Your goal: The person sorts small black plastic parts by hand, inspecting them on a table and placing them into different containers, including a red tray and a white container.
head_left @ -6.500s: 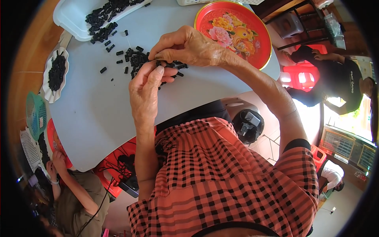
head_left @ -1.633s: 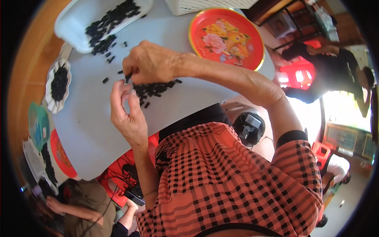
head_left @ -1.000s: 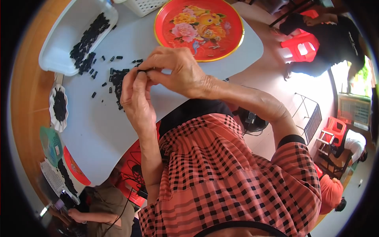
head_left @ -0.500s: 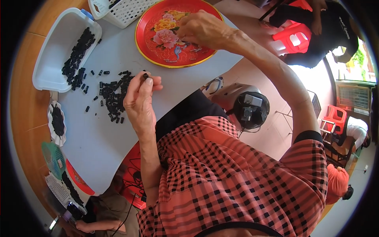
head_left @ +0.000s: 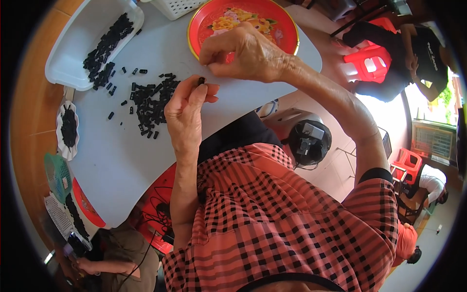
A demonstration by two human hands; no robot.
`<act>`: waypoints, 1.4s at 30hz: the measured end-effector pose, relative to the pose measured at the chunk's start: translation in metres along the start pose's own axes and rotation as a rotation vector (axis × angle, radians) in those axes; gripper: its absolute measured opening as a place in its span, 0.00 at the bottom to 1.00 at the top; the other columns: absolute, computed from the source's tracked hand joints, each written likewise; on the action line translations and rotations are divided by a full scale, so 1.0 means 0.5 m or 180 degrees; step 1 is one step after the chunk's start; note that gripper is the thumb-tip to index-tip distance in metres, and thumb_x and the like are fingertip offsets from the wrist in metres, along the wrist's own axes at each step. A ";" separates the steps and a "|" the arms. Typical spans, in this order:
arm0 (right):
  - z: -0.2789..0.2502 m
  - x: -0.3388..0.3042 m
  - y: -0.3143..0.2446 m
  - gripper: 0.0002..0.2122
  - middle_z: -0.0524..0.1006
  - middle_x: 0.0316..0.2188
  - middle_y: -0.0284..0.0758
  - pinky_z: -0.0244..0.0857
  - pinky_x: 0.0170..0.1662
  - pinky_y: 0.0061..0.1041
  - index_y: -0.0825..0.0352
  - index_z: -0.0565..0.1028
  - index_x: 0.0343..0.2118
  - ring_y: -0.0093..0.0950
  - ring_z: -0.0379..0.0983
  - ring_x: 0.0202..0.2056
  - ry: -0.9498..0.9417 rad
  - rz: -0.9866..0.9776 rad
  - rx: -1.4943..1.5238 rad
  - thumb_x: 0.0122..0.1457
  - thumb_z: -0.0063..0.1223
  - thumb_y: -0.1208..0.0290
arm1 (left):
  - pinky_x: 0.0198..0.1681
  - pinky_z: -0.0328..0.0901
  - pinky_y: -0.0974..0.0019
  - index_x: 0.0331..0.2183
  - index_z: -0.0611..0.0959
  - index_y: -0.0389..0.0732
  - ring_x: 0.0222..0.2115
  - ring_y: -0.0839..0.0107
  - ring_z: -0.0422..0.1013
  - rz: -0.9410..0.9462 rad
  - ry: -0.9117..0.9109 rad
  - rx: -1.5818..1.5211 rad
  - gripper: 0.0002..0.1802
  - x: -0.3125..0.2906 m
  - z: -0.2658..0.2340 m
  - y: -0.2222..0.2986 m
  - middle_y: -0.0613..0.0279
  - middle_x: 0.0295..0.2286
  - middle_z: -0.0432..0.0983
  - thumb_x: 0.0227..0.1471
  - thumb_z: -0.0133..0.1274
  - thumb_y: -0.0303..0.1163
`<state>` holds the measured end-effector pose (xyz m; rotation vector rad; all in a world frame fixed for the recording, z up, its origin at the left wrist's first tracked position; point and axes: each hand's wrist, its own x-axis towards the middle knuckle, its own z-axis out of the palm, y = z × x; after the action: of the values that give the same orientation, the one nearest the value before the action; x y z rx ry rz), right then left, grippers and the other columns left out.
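Observation:
My left hand is closed over the table, pinching a small black plastic part upright between thumb and fingertips. Close beside it, my right hand is bent in a pinch, fingertips pointing at that part. Whatever lies between those fingers is too small to make out. Behind the right hand is a round red tray with a flower pattern and a gold rim, partly covered by the hand. A loose pile of similar black parts lies left of my left hand.
A white basin with more black parts tips at the far left, beside a white perforated basket. A scalloped white dish and a green basket line the table's left edge. Other people sit nearby; red stools stand right.
My right hand has come back from the tray toward my left hand. The left hand still holds the black part. The whole view has shifted slightly.

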<state>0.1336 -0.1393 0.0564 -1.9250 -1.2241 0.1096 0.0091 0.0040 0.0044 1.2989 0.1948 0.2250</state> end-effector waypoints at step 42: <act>0.125 0.172 -0.021 0.05 0.74 0.18 0.32 0.68 0.31 0.20 0.70 0.74 0.26 0.20 0.73 0.23 -0.0636 -0.0118 0.0192 0.45 0.53 0.76 | 0.38 0.67 0.69 0.39 0.76 0.33 0.32 0.72 0.73 -0.0119 0.0420 -0.1127 0.10 -0.033 -0.125 0.032 0.56 0.31 0.77 0.53 0.50 0.25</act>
<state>0.1417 -0.0329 0.0521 -1.8724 -1.3707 0.3224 -0.0241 0.0615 0.0038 0.9289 0.2781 0.2992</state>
